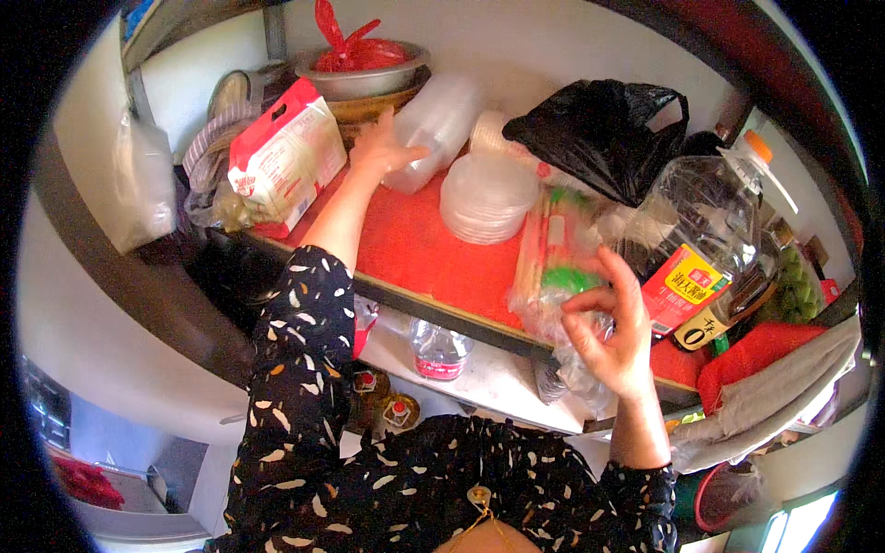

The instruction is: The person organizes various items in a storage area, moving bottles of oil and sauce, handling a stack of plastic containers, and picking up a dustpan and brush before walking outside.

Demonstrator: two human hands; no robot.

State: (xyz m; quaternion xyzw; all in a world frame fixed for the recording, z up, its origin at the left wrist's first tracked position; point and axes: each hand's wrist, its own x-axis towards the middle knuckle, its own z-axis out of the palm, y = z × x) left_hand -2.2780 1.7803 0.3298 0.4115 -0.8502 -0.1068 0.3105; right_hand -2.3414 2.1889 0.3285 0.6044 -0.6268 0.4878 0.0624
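Note:
My left hand (384,146) reaches over the red shelf surface (415,235). Its fingers are spread and its thumb overlaps a stack of clear plastic containers (442,124) lying on its side; whether it touches them is unclear. To the right is a stack of round translucent lids (489,197). My right hand (617,332) is raised at the shelf's front, thumb and forefinger curved towards each other with nothing visible between them. Behind it lie clear plastic bags (546,311) and a bundle of wooden sticks (538,242), partly hidden.
A red-and-white carton (287,159) stands left, near a metal bowl (366,79) holding a red plastic bag (363,54). A black plastic bag (601,131) and a large soy sauce bottle (698,235) occupy the right. Below are a clear bottle (440,349) and a grey cloth (767,394).

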